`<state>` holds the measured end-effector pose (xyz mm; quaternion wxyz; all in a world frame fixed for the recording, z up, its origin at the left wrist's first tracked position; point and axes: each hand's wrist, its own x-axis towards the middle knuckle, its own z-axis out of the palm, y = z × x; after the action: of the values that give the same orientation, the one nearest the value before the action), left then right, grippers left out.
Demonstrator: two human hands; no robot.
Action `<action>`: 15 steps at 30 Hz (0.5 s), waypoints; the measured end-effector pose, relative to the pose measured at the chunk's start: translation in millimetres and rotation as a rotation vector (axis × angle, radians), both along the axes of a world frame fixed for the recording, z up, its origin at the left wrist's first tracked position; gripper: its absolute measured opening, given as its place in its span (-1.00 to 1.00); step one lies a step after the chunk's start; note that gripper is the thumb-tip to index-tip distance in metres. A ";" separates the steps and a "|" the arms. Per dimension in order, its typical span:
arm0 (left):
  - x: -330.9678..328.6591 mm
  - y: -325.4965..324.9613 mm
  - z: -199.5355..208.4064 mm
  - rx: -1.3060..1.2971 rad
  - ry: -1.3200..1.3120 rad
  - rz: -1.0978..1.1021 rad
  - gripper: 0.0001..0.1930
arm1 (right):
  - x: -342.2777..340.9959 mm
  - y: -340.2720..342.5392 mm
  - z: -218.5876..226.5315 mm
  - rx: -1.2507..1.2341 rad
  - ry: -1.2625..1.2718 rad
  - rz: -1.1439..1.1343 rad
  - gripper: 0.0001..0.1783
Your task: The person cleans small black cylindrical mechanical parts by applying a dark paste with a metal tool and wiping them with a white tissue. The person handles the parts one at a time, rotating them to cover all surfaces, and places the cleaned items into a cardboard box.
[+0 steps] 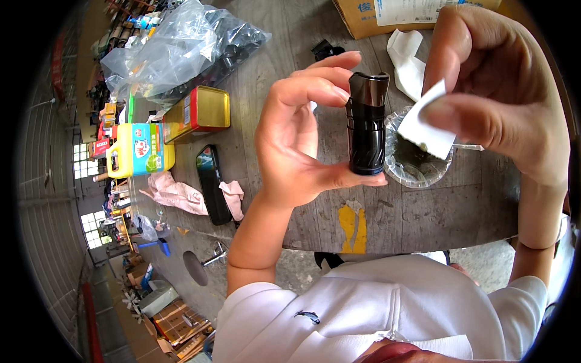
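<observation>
Between thumb and fingers, my left hand [296,124] grips a small glossy black cylinder [367,130] by its two ends and holds it upright. Spiral ridges mark its lower part, and the smoother top has a curved rim; its exact kind I cannot tell. To the right, my right hand [502,91] pinches a folded piece of white paper [426,124] between thumb and fingers. Paper and cylinder are apart. Below the paper, partly covered by it, stands a bowl lined with clear plastic [417,176] holding a dark green substance. A thin metal handle [469,147] pokes out at its right.
Crumpled white paper [404,60] and a small black part [327,49] lie beyond my hands. A cardboard box [417,18] stands at the far edge. To the left are a clear bag of black parts [200,48], an open tin [212,107], a yellow jug [145,150] and a phone [212,184].
</observation>
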<state>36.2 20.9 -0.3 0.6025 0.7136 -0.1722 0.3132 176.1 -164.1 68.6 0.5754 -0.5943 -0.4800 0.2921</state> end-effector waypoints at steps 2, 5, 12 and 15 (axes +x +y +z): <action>1.7 -2.1 -0.5 -0.083 -0.020 -0.100 -0.23 | 3.8 -2.0 -4.5 -0.009 0.078 -0.015 -0.75; 0.2 -6.2 3.9 -0.166 0.011 -0.164 -0.18 | 6.7 -4.2 -11.5 -0.016 0.156 -0.023 -0.75; -6.0 -16.9 -2.1 -0.419 0.054 -0.317 -0.14 | 6.2 -3.2 -15.3 -0.012 0.225 -0.049 -0.73; -8.4 -22.2 -0.2 -0.477 0.084 -0.312 -0.15 | -6.0 -3.1 11.9 -0.022 0.150 -0.063 -0.72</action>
<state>27.8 -1.4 -0.5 0.8007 0.5290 -0.1763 0.2189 170.1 -167.3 80.5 0.6120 -0.5917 -0.4133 0.3231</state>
